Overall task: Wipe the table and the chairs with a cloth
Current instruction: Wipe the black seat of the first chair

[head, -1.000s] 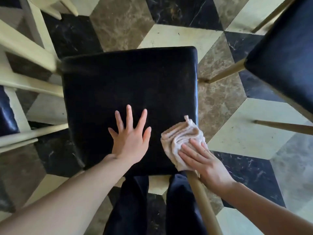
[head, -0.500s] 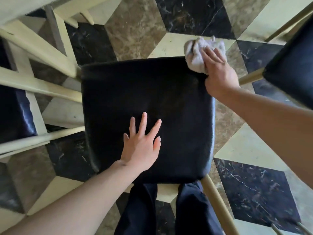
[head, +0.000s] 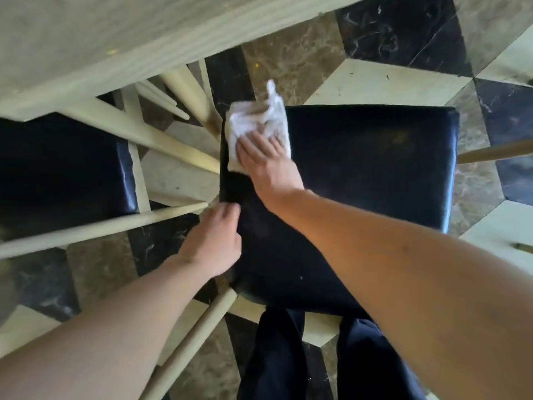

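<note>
A black padded chair seat [head: 375,183] on pale wooden legs stands right below me. My right hand [head: 268,166] presses a crumpled white cloth [head: 253,116] flat-fingered onto the seat's far left corner. My left hand [head: 213,241] holds the seat's left edge near the front, fingers curled over the side and partly hidden. The pale wooden table [head: 115,39] fills the upper left.
A second black-seated chair [head: 57,168] sits tucked under the table at the left, its pale rails close to my left hand. A chair leg [head: 196,336] slants by my dark trouser legs [head: 277,356]. Patterned marble floor [head: 389,82] lies beyond, with another rail [head: 496,151] at the right.
My right hand swept the cloth from the seat's near right corner to the far right, then across to the far left. My left hand left the seat top and took the left edge.
</note>
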Available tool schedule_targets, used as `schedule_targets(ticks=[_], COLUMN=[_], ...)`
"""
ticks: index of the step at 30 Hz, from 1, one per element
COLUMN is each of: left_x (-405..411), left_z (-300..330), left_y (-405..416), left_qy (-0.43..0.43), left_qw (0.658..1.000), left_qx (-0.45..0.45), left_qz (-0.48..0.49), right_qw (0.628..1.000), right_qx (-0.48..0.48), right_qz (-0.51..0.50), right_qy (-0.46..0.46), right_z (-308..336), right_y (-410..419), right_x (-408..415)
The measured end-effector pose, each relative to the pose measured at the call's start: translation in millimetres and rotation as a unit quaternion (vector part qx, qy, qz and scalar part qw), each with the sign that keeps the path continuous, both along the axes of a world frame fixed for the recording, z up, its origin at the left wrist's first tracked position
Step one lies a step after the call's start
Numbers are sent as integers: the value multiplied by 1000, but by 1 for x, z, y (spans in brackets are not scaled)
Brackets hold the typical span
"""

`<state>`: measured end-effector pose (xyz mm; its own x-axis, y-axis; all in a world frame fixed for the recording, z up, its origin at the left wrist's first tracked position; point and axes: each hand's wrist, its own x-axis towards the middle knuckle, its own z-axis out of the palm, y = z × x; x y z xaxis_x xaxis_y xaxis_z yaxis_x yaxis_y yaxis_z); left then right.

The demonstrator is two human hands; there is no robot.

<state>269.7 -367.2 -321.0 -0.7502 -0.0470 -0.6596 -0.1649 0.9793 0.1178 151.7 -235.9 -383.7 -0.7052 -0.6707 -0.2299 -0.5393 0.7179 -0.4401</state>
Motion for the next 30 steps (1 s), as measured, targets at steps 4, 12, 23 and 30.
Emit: schedule_targets(ticks=[4, 12, 23, 30], left_x=[-5, -27, -19, -21], left_z=[9, -1, -22, -20], left_y=[-28, 11, 42, 58], left_qy=[39, 46, 45, 81], left_qw=[971, 998, 997, 983], left_qx=[-45, 38, 45, 72], left_qz=[231, 27, 42, 145], right_qw=[992, 857, 952, 948], right_qx=[-27, 39, 39, -33], right_qz=[120, 506, 281, -316], right_qy=[-22, 88, 112, -26], right_z=[-5, -10, 0, 6], right_y=[28, 149, 248, 96], right_x=[88, 174, -59, 7])
